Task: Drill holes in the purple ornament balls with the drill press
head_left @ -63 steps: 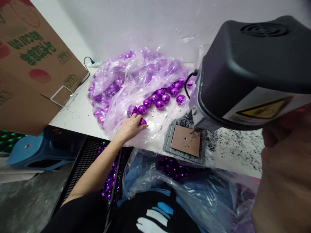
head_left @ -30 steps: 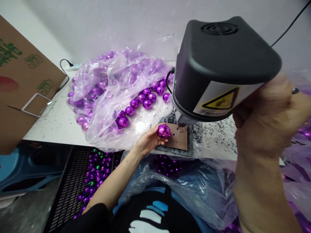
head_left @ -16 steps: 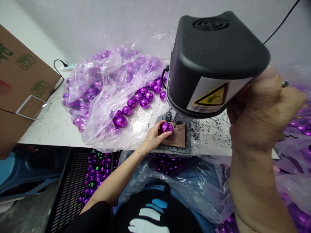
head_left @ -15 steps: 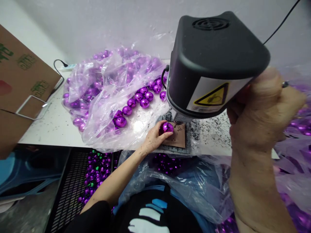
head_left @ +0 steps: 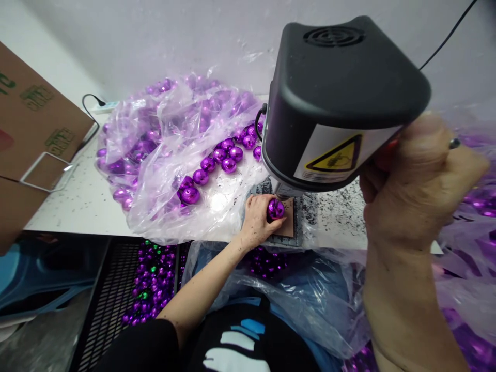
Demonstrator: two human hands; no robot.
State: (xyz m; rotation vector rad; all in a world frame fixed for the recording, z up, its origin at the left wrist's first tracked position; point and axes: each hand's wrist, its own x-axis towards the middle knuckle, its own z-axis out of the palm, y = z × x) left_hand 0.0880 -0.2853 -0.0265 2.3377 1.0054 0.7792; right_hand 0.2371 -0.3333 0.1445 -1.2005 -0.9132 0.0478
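My left hand (head_left: 257, 220) holds a shiny purple faceted ball (head_left: 276, 208) on the brown pad (head_left: 289, 227) of a small press, right under the tip of the machine. The machine's black head (head_left: 341, 98) with a yellow warning label fills the upper middle of the view. My right hand (head_left: 420, 181) is raised close to the camera at the right side of that head, fingers curled around a part that the hand hides. A clear plastic bag (head_left: 174, 155) full of the same purple balls lies open just left of the press.
A white, black-speckled tabletop (head_left: 89, 201) carries the bag and press. A cardboard box (head_left: 34, 134) stands at the left. Below the table edge, a black crate (head_left: 127, 294) holds purple and green balls, and a plastic-lined bag (head_left: 294, 294) sits in my lap. A power strip (head_left: 103, 107) lies by the wall.
My left hand picked one ball from beside the bag and carried it right onto the press pad, now under the tip. My right hand stayed raised at the machine head.
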